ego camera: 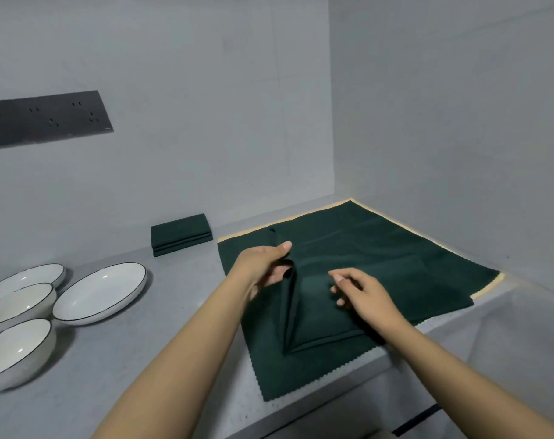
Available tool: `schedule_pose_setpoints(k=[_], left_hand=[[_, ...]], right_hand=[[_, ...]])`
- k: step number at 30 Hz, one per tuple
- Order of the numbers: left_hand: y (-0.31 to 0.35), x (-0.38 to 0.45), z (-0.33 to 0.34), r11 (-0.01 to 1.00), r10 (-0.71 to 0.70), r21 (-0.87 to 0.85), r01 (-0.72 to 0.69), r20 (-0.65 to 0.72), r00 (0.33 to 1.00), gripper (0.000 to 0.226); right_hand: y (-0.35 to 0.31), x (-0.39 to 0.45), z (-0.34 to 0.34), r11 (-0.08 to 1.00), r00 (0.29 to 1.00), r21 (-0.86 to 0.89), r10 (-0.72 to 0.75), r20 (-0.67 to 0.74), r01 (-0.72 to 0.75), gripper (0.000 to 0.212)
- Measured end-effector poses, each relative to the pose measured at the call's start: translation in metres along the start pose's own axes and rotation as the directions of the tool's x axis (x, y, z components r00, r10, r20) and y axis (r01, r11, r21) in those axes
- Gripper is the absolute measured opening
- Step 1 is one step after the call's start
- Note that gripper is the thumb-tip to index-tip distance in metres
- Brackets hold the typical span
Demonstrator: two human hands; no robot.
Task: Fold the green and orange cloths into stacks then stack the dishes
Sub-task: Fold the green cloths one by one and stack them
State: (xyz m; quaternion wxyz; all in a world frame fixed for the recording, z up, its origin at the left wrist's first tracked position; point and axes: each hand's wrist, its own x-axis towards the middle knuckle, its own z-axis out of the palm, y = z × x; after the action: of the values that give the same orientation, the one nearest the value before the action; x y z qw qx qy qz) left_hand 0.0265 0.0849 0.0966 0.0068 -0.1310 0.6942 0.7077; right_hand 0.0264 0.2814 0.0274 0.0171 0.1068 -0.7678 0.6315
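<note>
My left hand (263, 267) is raised a little above the grey worktop (161, 353), wrist bent, thumb stretched out on top and fingers curled beneath, pinching a lifted fold of the green cloth (313, 299). The fold rises from the cloth's near edge up into my grip like a narrow tent. My right hand (361, 296) hovers just to the right of that fold, palm down, fingers loosely bent and gripping nothing; whether the fingertips touch the fabric I cannot tell. Both forearms reach in from the bottom of the view, bare.

The cloth I am working lies on top of more spread green cloths (380, 242) in the corner of the worktop, with a pale orange edge (488, 289) showing beneath them at the back and right. A folded green stack (181, 234) sits against the wall behind. To the left lie white dishes: a wide plate (100, 293), another plate (28, 277) and two bowls (17, 304) (14, 351), side by side.
</note>
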Motion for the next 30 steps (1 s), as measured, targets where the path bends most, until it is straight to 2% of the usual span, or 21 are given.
schedule_pose_setpoints(k=[7, 12, 16, 20, 22, 24, 25, 27, 30], left_hand=[[-0.030, 0.014, 0.065, 0.994, 0.017, 0.106, -0.014, -0.031, 0.999, 0.023], [-0.054, 0.024, 0.094, 0.972, 0.011, 0.234, 0.006, -0.071, 0.997, 0.026], [-0.067, 0.029, 0.102, 0.952, -0.003, 0.305, 0.022, -0.064, 0.998, 0.029], [-0.065, 0.028, 0.101, 0.927, 0.092, 0.369, -0.073, -0.034, 0.995, 0.036], [-0.067, 0.029, 0.094, 0.812, 0.284, 0.544, -0.212, -0.050, 0.958, 0.030], [-0.072, 0.031, 0.083, 0.562, 0.460, 0.772, -0.297, 0.006, 0.888, 0.017], [-0.076, 0.032, 0.078, 0.436, 0.484, 0.846, -0.307, 0.067, 0.872, 0.023], [-0.082, 0.035, 0.070, 0.277, 0.422, 0.902, -0.330, 0.194, 0.886, 0.037], [-0.091, 0.037, 0.067, 0.144, 0.277, 0.925, -0.351, 0.303, 0.912, 0.047]], right_hand=[[0.010, -0.012, -0.030, 0.995, 0.992, 0.016, 0.102, -0.078, -0.101, 0.023], [0.021, -0.019, -0.036, 0.994, 0.978, -0.045, 0.091, -0.187, -0.101, 0.025], [0.028, -0.019, -0.033, 0.965, 0.983, -0.249, 0.038, -0.180, -0.083, 0.019], [0.031, -0.021, -0.031, 0.878, 0.994, -0.477, -0.012, -0.112, -0.043, 0.037], [0.032, -0.023, -0.031, 0.863, 0.995, -0.504, -0.035, -0.095, -0.018, 0.039], [0.032, -0.023, -0.032, 0.860, 0.994, -0.510, -0.060, -0.095, 0.003, 0.036], [0.032, -0.024, -0.031, 0.856, 0.993, -0.517, -0.075, -0.092, 0.017, 0.035], [0.034, -0.023, -0.031, 0.847, 0.992, -0.531, -0.095, -0.087, 0.035, 0.031], [0.037, -0.022, -0.029, 0.831, 0.991, -0.555, -0.104, -0.088, 0.038, 0.025]])
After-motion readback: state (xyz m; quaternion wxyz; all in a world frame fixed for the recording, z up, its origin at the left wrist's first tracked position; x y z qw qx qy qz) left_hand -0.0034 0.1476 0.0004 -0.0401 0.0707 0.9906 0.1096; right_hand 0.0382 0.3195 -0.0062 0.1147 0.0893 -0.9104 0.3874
